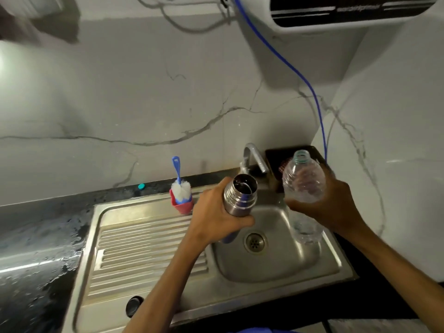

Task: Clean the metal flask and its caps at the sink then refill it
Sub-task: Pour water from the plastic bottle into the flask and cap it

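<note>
Hands [217, 216] hold flask [239, 197] (uncapped), bottle [304, 181] over sink [276, 265].

Wet black counter [36, 236] carries steel sink [149, 239] and teal cap [141, 186]

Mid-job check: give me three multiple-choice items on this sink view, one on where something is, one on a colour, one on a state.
1. Where does the bottle brush stand?
A. in the basin
B. in a red holder left of the tap
C. on the drainboard ridges

2. What colour is the brush handle?
A. blue
B. green
C. yellow

3. The metal flask in the left hand is:
A. capped
B. lying in the sink
C. open-mouthed

Answers: 1 B, its bristles sit in the red holder. 2 A, the looped handle is blue. 3 C, its inside shows, no cap on.
</note>
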`<state>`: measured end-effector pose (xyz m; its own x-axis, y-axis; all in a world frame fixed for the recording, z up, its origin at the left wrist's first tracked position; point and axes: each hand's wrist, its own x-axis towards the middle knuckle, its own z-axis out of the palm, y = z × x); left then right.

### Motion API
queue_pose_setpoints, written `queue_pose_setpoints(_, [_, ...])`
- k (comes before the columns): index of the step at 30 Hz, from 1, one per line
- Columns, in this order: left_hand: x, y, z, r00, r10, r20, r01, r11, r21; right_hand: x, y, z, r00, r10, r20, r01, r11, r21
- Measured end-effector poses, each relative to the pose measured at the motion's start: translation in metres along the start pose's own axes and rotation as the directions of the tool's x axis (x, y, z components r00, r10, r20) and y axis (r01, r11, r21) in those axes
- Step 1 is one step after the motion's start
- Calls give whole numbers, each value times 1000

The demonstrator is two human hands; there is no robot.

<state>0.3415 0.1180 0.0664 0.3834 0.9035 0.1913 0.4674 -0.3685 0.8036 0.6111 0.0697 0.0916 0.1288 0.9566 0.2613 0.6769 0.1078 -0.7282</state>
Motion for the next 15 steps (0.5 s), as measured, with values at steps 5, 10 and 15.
queue_pose_setpoints(5, [-35,-30,-37,996,-86,-37,85,996,-40,-11,-17,63,986,62,157,-79,992,102])
queue_pose_setpoints(10, [-71,-64,-89,975,-189,-119,185,982,-42,-14,-49,126,973,29,230,-51,995,88])
queue_pose_setpoints(15, [-111,-105,-148,938,-282,-199,274,959,-68,-9,-83,204,948,-67,312,59,998,36])
